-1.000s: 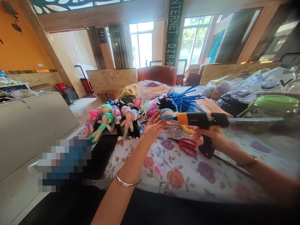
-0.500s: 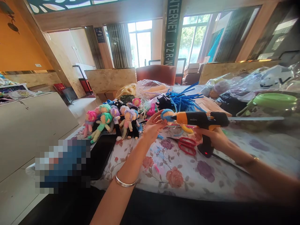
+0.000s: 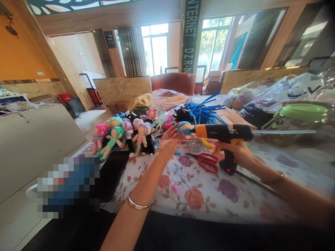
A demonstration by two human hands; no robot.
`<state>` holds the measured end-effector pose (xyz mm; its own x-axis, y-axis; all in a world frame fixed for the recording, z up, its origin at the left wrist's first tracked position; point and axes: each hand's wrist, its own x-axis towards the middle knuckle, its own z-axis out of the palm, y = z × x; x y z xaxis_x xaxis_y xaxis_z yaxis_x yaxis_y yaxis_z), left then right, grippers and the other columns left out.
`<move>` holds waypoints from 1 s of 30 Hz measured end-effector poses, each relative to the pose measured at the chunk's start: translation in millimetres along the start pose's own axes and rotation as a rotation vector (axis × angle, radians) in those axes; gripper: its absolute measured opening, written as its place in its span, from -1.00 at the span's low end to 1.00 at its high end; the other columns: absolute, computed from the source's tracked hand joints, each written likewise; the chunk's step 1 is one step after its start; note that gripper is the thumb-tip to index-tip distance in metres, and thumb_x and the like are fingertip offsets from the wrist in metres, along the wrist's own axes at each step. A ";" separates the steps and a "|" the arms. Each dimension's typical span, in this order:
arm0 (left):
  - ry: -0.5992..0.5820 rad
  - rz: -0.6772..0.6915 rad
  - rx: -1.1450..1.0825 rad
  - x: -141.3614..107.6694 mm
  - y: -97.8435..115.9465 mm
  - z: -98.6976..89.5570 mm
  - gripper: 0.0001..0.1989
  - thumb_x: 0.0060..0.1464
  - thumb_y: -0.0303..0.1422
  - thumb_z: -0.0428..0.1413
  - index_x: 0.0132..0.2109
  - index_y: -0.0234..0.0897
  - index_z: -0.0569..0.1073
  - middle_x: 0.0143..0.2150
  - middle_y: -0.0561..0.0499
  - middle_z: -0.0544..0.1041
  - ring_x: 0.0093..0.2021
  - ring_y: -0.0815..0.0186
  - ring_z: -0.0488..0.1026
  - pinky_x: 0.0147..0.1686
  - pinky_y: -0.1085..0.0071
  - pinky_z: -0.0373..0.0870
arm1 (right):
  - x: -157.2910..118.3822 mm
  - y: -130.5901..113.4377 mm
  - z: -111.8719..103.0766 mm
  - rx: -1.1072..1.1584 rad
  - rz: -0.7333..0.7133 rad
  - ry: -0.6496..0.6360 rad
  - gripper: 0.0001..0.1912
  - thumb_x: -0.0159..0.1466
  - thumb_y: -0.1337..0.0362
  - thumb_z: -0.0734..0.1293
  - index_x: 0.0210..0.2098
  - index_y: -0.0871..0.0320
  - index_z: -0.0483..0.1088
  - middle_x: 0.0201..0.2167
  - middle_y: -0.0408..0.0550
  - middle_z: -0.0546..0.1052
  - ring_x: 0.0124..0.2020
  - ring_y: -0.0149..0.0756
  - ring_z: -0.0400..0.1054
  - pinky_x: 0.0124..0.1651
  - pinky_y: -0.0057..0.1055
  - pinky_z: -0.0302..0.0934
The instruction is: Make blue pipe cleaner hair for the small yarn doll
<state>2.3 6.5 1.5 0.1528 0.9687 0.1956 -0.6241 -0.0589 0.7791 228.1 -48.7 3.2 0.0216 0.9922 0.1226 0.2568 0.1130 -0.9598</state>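
Note:
Between the fingers of my left hand (image 3: 169, 141) is a small doll head (image 3: 185, 129) with blue hair and a pale face. My right hand (image 3: 237, 153) is wrapped round the grip of a black and yellow glue gun (image 3: 213, 131), a long clear glue stick (image 3: 285, 131) jutting from its back. The gun's nozzle points left and meets the doll head's right side; whether it touches I cannot tell. Red-handled scissors (image 3: 207, 162) lie on the tablecloth below the gun. Blue scraps (image 3: 178, 152) are scattered near my left wrist.
Several small yarn dolls (image 3: 116, 136) are grouped at the left, behind a black tray-like object (image 3: 115, 174). A bundle of blue fuzzy stems (image 3: 206, 111) lies at the back. Plastic bags (image 3: 295, 85) and a green container (image 3: 303, 115) stand at the right, on a flowered tablecloth (image 3: 193, 198).
The whole view has shifted slightly, so things sit a little further left. Both hands keep their holds, and the nozzle stays at the doll head.

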 end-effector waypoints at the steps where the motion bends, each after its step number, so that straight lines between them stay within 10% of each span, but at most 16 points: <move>1: 0.024 0.008 -0.012 0.5 0.2 0.5 -0.59 -0.25 -0.61 0.28 -0.17 -0.24 0.51 -0.28 0.09 0.54 -0.35 0.41 0.49 -0.03 0.22 0.41 | -0.7 -2.5 0.4 0.027 -0.007 -0.015 -0.62 -0.04 -0.01 0.44 -0.59 0.24 0.47 -0.56 -0.02 0.50 -0.63 -0.40 0.22 -0.66 -0.47 -0.06; 10: 0.368 0.154 -0.172 4.1 13.7 -1.4 -0.57 -0.09 -0.67 0.17 -0.06 -0.20 0.47 -0.27 0.07 0.53 -0.12 0.36 0.51 0.05 0.30 0.39 | 8.8 -15.8 4.1 0.028 -0.011 -0.045 -0.66 -0.08 0.02 0.48 -0.57 0.20 0.49 -0.50 -0.02 0.53 -0.38 -0.23 0.40 -0.29 -0.38 0.29; 30: 0.294 0.139 -0.163 5.7 6.5 10.2 -0.61 -0.02 -0.61 0.16 -0.03 -0.20 0.44 -0.18 0.04 0.51 -0.07 0.34 0.50 0.01 0.36 0.42 | 37.7 -9.4 13.8 -0.317 -0.182 -0.224 -0.63 -0.10 0.02 0.50 -0.38 0.13 0.54 -0.57 -0.13 0.49 -0.51 -0.31 0.33 -0.45 -0.44 0.22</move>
<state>7.0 9.2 13.7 -0.1539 0.9836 0.0945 -0.7414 -0.1782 0.6470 213.2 -11.6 13.4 -0.2525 0.9485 0.1914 0.5225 0.3002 -0.7981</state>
